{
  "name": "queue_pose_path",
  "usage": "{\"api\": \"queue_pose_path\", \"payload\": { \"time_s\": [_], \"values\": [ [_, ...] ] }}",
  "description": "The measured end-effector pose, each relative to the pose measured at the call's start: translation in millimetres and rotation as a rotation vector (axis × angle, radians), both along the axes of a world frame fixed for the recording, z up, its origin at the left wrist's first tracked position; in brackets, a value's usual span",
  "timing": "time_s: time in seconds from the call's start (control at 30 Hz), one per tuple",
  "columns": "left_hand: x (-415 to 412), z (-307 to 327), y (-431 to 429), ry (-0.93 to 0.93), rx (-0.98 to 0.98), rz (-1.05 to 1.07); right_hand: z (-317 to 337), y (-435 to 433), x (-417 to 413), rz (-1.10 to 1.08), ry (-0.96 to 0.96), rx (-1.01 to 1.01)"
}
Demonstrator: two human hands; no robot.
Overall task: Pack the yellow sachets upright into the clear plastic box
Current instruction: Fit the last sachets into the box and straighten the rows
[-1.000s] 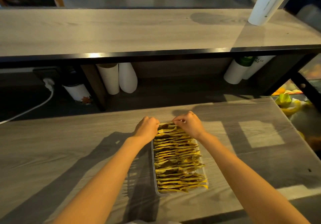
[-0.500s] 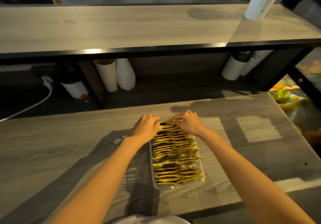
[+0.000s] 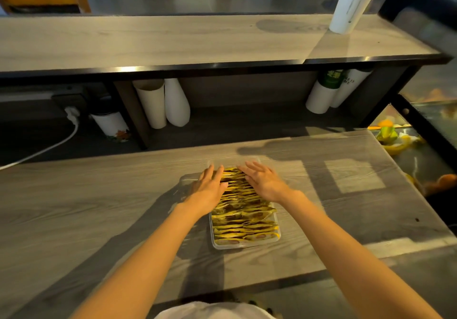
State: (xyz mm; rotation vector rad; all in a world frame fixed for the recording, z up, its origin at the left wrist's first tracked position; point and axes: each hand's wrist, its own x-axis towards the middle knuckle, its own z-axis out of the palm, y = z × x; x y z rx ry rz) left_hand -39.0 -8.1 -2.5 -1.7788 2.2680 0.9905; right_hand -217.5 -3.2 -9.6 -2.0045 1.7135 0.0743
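Now both hands lie flat, fingers straight: left hand (image 3: 209, 190) and right hand (image 3: 264, 182) atop the yellow sachets (image 3: 243, 219) in the clear plastic box (image 3: 247, 245), gripping nothing.

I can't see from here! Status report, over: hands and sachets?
Left hand, right hand open, flat on yellow sachets. Clear plastic box looks full. Nothing blocking.
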Motion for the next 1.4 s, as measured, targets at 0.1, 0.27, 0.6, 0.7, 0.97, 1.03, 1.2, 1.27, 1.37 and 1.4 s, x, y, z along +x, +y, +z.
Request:
{"api": "queue_pose_path", "payload": {
  "time_s": [0.1, 0.27, 0.6, 0.7, 0.97, 1.03, 1.2, 1.27, 1.37, 1.4],
  "values": [
    [1.7, -4.8, 13.6, -0.019, -0.017, -0.025, -3.6, 11.1, 3.3, -0.026, -0.017, -0.019],
    [-0.1, -13.4, 31.3, 0.014, -0.053, 0.027, -11.8, 26.0, 10.6, -0.101, -0.067, -0.108],
    [-7.0, -14.6, 49.1, 0.061, -0.048, 0.062, -15.4, 37.9, 16.0, -0.139, -0.007, -0.131],
    [-8.1, -16.8, 46.4, 0.055, -0.062, 0.072, -13.0, 35.5, 16.1, -0.134, -0.001, -0.121],
    [-6.9, -13.1, 42.9, 0.056, -0.122, 0.074, -6.8, 38.7, 11.5, -0.142, -0.079, -0.113],
    [-6.1, -9.2, 47.1, 0.068, -0.196, 0.077, -4.9, 42.9, 8.2, -0.157, -0.098, -0.119],
    [-3.0, -8.3, 74.2, 0.11, -0.409, 0.014, -6.7, 71.7, 0.8, -0.152, -0.164, -0.25],
    [0.7, -14.4, 83.8, 0.097, -0.423, -0.052, -10.0, 87.8, -1.3, -0.147, -0.218, -0.293],
    [7.2, -25.8, 91.7, 0.016, -0.411, -0.158, -19.4, 102.3, -4.4, -0.098, -0.206, -0.297],
    [8.2, -29.8, 92.3, -0.007, -0.413, -0.177, -22.0, 103.5, -5.0, -0.071, -0.171, -0.281]
  ]
}}
